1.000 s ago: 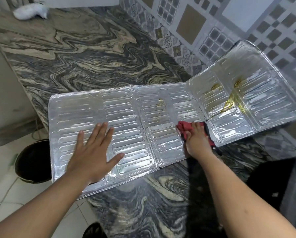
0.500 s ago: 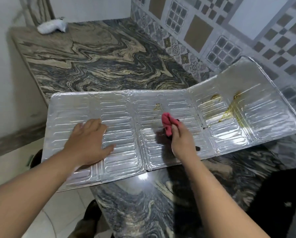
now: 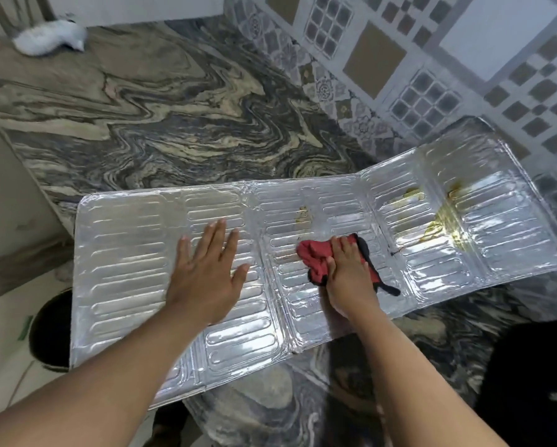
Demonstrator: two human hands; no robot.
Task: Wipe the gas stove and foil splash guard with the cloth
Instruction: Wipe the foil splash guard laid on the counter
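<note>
Swirled grey marble countertop (image 3: 161,130) meets a patterned tile wall (image 3: 399,59). Across it lies the foil splash guard (image 3: 125,253), yellow-stained at its right end. Her left hand (image 3: 206,275) presses flat, fingers spread; the right hand (image 3: 348,275) clutches the red cloth (image 3: 315,256) against the foil.

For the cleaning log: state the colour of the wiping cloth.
Red with black trim, the cloth under the right hand; head view.
</note>
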